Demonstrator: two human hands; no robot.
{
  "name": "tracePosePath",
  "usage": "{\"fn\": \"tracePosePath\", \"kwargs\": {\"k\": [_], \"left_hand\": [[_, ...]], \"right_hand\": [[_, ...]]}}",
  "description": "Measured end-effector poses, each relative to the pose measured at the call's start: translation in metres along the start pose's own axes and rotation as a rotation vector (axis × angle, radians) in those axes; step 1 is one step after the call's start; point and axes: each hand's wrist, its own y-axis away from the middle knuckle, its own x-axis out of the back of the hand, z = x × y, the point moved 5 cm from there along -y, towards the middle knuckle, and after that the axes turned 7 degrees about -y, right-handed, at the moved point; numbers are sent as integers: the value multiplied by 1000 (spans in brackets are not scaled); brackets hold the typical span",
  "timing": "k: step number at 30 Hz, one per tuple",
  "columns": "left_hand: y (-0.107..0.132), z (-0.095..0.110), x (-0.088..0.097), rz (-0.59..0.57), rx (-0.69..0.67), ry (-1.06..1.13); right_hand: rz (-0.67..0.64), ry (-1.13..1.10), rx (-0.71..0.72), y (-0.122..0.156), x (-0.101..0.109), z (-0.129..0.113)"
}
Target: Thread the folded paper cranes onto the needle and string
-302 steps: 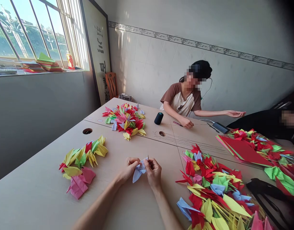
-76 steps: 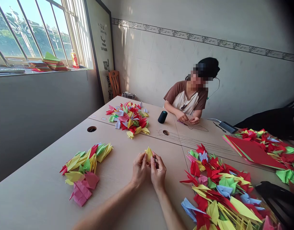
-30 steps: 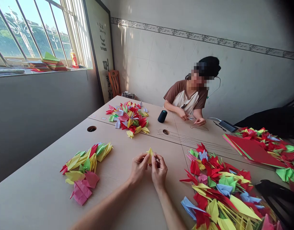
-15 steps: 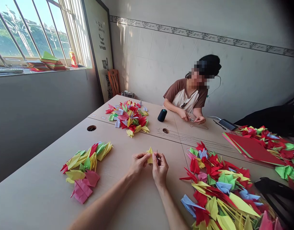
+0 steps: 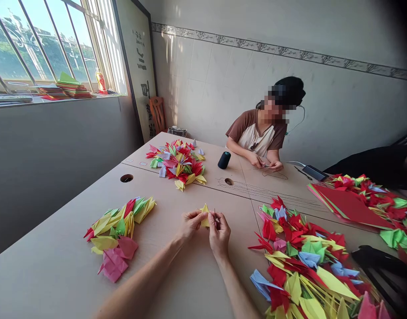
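Note:
My left hand (image 5: 189, 224) pinches a small yellow folded paper crane (image 5: 205, 217) just above the wooden table (image 5: 176, 283). My right hand (image 5: 219, 230) is closed beside it, fingers touching the crane and holding a thin dark needle (image 5: 215, 215) upright. Both hands meet over the table's middle. A row of finished cranes (image 5: 118, 226) in yellow, green, red and pink lies to the left. A big loose heap of coloured cranes (image 5: 299, 261) lies to the right.
Another crane pile (image 5: 178, 165) and a black cylinder (image 5: 223, 160) sit farther back. A person in a brown-sleeved shirt (image 5: 256, 135) works with small things across the table. Red paper sheets (image 5: 347, 204), a phone (image 5: 313, 173) and a black object (image 5: 382, 263) are at the right. Cable holes (image 5: 126, 178) pierce the tabletop.
Ten seconds ago I held a pale blue crane; now a yellow one. Over the last second my hands shifted only slightly, still pinching the crane and needle.

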Motion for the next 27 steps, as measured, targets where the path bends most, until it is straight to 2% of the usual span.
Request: {"fn": "tracePosePath", "kwargs": {"k": [5, 11, 18, 21, 27], "left_hand": [[-1, 3, 6, 52, 0, 28], [-1, 4, 4, 43, -10, 45], [-5, 1, 8, 96, 28, 27], [-6, 0, 9, 104, 22, 13], [-2, 8, 5, 100, -86, -58]], "right_hand": [[-33, -16, -68, 0, -3, 5], [-8, 83, -30, 0, -1, 5], [-31, 6, -79, 0, -4, 5], [-39, 7, -54, -1, -4, 4], [-27, 25, -51, -1, -2, 6]]}}
